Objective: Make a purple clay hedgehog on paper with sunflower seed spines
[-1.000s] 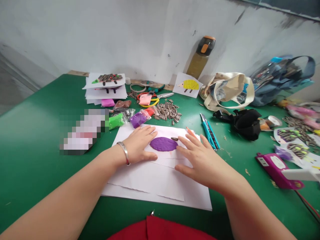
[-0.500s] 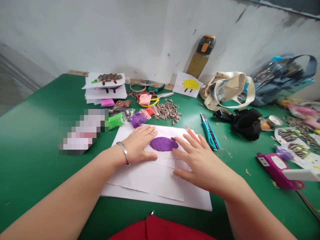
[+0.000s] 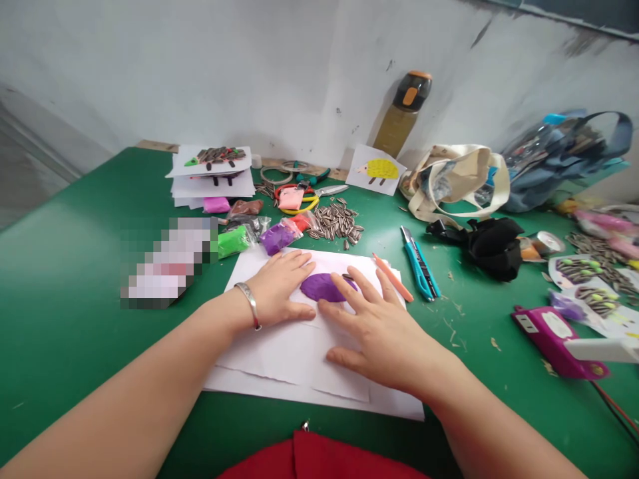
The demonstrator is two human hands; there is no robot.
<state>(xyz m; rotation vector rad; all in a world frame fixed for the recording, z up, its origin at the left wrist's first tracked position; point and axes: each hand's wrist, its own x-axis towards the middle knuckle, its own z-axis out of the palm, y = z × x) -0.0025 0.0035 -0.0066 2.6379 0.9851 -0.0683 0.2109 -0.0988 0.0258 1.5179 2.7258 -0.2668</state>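
A flat oval of purple clay (image 3: 319, 287) lies on white paper (image 3: 294, 359) in front of me. My left hand (image 3: 277, 289) rests flat on the paper at the clay's left end, fingers stretched out. From the right, my right hand (image 3: 377, 322) reaches over with spread fingers, its fingertips at or over the clay's right half and hiding part of it. By its index finger shows a small dark piece, too small to name. Beside that hand, an orange pen or pencil (image 3: 393, 278) lies on the paper's right edge.
Behind the paper are sunflower seeds (image 3: 335, 221), scissors (image 3: 329, 191) and bagged clay, including a purple packet (image 3: 278, 236). A cutter knife (image 3: 420, 263) lies to the right. Farther off are stacked hedgehog pictures (image 3: 214, 163), a bottle (image 3: 402, 113) and a cream bag (image 3: 459, 179).
My right hand has shifted left, so its fingers cover more of the clay's right half, and the orange pen or pencil is more exposed. My left hand stays put.
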